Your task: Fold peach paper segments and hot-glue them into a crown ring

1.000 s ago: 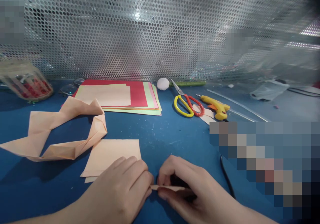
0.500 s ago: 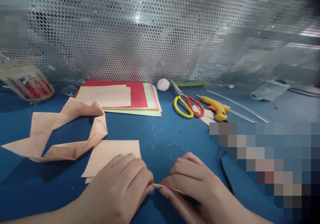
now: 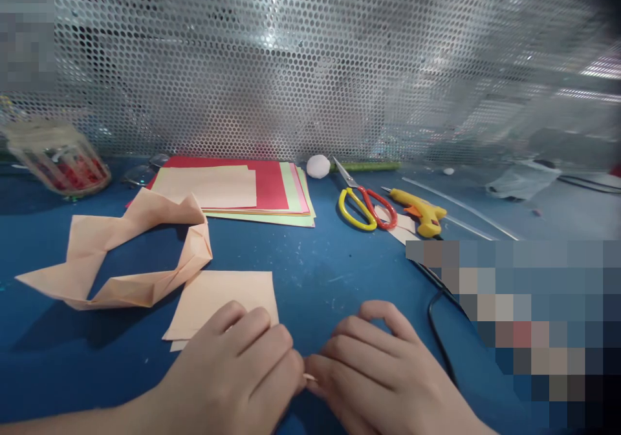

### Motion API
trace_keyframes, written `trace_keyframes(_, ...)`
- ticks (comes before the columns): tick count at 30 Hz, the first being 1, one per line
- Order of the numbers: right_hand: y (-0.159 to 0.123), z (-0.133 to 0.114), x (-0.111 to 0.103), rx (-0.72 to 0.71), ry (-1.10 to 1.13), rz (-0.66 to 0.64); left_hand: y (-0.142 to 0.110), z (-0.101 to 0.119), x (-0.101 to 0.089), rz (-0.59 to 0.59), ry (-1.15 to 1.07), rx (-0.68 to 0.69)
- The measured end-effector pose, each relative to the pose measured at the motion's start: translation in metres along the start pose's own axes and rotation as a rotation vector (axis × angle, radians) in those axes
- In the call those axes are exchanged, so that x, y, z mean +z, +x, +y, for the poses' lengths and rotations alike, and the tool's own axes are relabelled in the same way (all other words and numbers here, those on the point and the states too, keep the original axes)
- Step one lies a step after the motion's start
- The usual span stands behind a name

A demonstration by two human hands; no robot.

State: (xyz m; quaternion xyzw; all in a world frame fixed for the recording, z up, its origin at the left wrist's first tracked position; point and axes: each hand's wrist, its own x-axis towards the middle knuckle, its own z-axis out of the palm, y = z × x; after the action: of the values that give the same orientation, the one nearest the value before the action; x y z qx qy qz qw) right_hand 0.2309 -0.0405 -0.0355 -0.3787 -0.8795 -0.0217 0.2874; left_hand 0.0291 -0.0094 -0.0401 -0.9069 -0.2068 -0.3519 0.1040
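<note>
My left hand (image 3: pixel 237 364) and my right hand (image 3: pixel 378 364) meet low in the middle, fingers pinched on a small piece of peach paper (image 3: pixel 310 377). Only a thin edge of it shows between the fingertips; my hands hide the rest. Partly under my left hand lie square peach sheets (image 3: pixel 233 296). To the left stands a ring of folded peach paper (image 3: pixel 130 289), made of joined pointed pieces.
Behind lies a stack of coloured paper (image 3: pixel 272 186). Scissors (image 3: pixel 359 205) with yellow and red handles rest beside a yellow glue gun (image 3: pixel 422 212); its black cord (image 3: pixel 439 331) runs forward. A glass jar (image 3: pixel 61 160) tilts at left. A perforated metal screen (image 3: pixel 291 66) closes the back.
My hands have come closer together, so less of the paper shows between them. My right index finger is more arched. The view has shifted slightly.
</note>
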Motion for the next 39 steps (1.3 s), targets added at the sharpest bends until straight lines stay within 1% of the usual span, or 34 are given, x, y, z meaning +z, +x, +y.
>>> trace_keyframes(1,0.0,0.001,-0.003,-0.006,-0.001,-0.032,0.0,0.0,-0.001,-0.04,-0.011,0.005)
trace_keyframes(2,0.0,0.003,-0.006,-0.005,0.006,-0.066,0.0,0.0,-0.002,-0.174,-0.03,-0.036)
trace_keyframes(3,0.001,0.004,-0.008,-0.008,0.022,-0.092,0.001,-0.001,-0.004,-0.207,-0.054,-0.074)
trace_keyframes(4,0.001,0.006,-0.008,-0.004,0.048,-0.089,0.002,-0.001,-0.007,-0.166,-0.081,-0.065)
trace_keyframes(5,0.0,0.007,-0.006,0.005,0.075,-0.073,0.004,-0.002,-0.01,-0.231,-0.1,-0.08)
trace_keyframes(6,0.0,0.007,-0.003,0.012,0.106,-0.003,0.006,-0.003,-0.013,-0.249,-0.129,-0.078)
trace_keyframes(7,0.0,0.008,0.001,0.032,0.139,0.088,0.008,-0.004,-0.017,-0.285,-0.162,-0.08)
trace_keyframes(8,-0.001,0.008,0.006,0.045,0.174,0.146,0.01,-0.004,-0.02,-0.33,-0.198,-0.094)
trace_keyframes(10,-0.001,0.007,0.014,0.073,0.237,0.189,0.012,-0.005,-0.024,-0.38,-0.279,-0.134)
trace_keyframes(12,0.0,0.006,0.015,0.091,0.286,0.162,0.013,-0.005,-0.027,-0.391,-0.335,-0.194)
trace_keyframes(13,0.001,0.006,0.013,0.097,0.309,0.166,0.013,-0.004,-0.027,-0.387,-0.354,-0.221)
trace_keyframes(15,0.004,0.006,0.005,0.111,0.359,0.102,0.014,-0.004,-0.026,-0.368,-0.394,-0.265)
trace_keyframes(16,0.006,0.006,0.0,0.119,0.385,0.036,0.014,-0.004,-0.026,-0.356,-0.411,-0.288)
trace_keyframes(17,0.008,0.006,-0.006,0.135,0.404,-0.109,0.015,-0.004,-0.026,-0.352,-0.433,-0.303)
trace_keyframes(19,0.01,0.005,-0.013,0.18,0.463,-0.233,0.016,-0.007,-0.025,-0.351,-0.486,-0.327)
trace_keyframes(20,0.01,0.004,-0.015,0.219,0.5,-0.26,0.016,-0.008,-0.026,-0.358,-0.516,-0.332)
trace_keyframes(22,0.009,0.003,-0.015,0.294,0.605,-0.224,0.015,-0.01,-0.026,-0.351,-0.571,-0.343)
trace_keyframes(24,0.007,0.002,-0.012,0.355,0.727,-0.202,0.013,-0.011,-0.026,-0.299,-0.6,-0.363)
trace_keyframes(26,0.006,0.002,-0.009,0.398,0.836,-0.238,0.01,-0.01,-0.024,-0.226,-0.621,-0.369)
trace_keyframes(28,0.005,0.003,-0.008,0.436,0.905,-0.287,0.008,-0.009,-0.022,-0.165,-0.638,-0.343)
trace_keyframes(31,0.005,0.005,-0.008,0.465,0.951,-0.303,0.006,-0.01,-0.02,-0.082,-0.594,-0.277)
trace_keyframes(35,0.004,0.005,-0.014,0.483,0.965,-0.335,0.005,-0.01,-0.021,-0.035,-0.504,-0.153)
trace_keyframes(39,0.001,0.004,-0.019,0.507,0.989,-0.347,0.004,-0.003,-0.022,-0.004,-0.448,-0.187)
